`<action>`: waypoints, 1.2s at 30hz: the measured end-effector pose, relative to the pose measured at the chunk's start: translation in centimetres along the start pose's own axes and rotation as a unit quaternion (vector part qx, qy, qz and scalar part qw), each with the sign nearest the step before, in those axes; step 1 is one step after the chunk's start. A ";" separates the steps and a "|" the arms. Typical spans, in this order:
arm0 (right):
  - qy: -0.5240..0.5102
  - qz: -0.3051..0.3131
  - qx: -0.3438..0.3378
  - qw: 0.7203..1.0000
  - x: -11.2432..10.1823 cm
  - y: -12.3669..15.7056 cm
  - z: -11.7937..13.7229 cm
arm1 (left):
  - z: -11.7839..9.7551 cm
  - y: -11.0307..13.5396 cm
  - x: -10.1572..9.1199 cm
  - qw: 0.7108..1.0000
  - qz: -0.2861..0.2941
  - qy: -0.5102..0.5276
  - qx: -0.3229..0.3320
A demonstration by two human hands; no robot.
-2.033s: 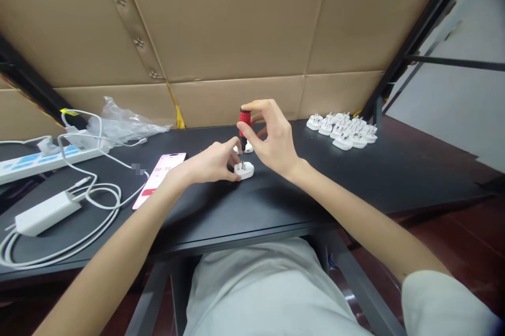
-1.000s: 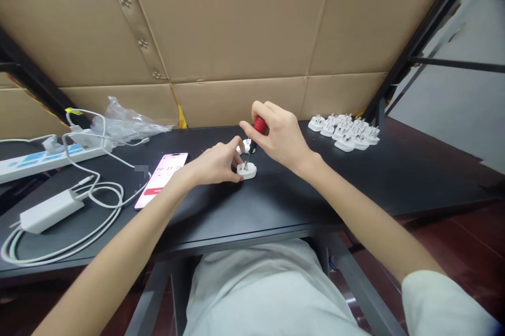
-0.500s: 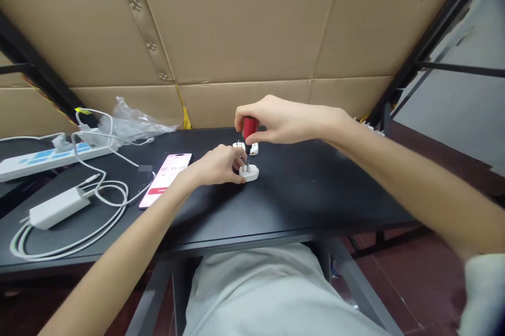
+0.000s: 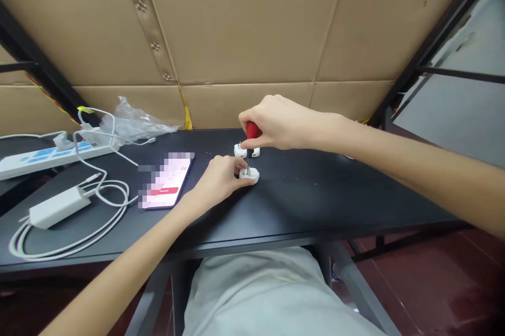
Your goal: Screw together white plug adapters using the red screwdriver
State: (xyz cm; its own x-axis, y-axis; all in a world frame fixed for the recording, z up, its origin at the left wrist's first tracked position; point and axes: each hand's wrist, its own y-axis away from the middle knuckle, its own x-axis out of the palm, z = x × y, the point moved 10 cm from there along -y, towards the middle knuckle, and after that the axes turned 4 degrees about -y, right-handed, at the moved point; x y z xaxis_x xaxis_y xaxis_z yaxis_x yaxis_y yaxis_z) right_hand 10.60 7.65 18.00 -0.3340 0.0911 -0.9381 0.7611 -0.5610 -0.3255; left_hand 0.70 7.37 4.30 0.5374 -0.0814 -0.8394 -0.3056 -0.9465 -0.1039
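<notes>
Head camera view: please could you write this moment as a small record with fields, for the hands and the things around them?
Left hand: fingers on a white plug lying pins up.
Right hand: grips a red-handled screwdriver above the plugs.
Beyond the plug: a second white plug and a small white piece.
Surface: black table.
Also on table: phone with pixelated screen; power strip; white charger with cables.
Behind: cardboard wall.

Phone screen point(image 4: 165, 181) pixelated, screwdriver point(image 4: 253, 130) half hidden by right hand point(image 4: 278, 128)
</notes>
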 end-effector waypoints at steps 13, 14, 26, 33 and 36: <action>0.089 -0.009 -0.005 0.996 1.3 -2.4 -0.3 | 0.5 1.6 1.6 0.990 -0.086 -0.095 0.065; 0.077 -0.008 -0.037 0.996 1.4 -2.0 -0.1 | 0.6 1.6 1.6 0.990 -0.085 -0.096 0.065; -0.056 0.060 -0.086 0.993 1.7 -3.3 -3.9 | 0.9 1.3 0.8 0.995 -0.065 -0.073 0.026; -0.004 0.081 -0.072 0.994 0.1 -4.6 0.4 | 1.2 1.1 0.8 0.996 -0.071 -0.055 0.020; 0.083 0.190 -0.020 0.978 1.2 -3.5 1.3 | 1.3 1.1 0.6 0.995 -0.087 -0.048 0.014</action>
State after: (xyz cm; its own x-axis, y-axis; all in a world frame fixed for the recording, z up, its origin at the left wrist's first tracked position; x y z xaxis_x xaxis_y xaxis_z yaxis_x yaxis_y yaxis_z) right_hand 6.79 8.61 18.21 0.0692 0.0165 -0.9975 0.8353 -0.5477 0.0489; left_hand -0.31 6.63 2.97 0.5070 0.1149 -0.8543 -0.2374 -0.9342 -0.2665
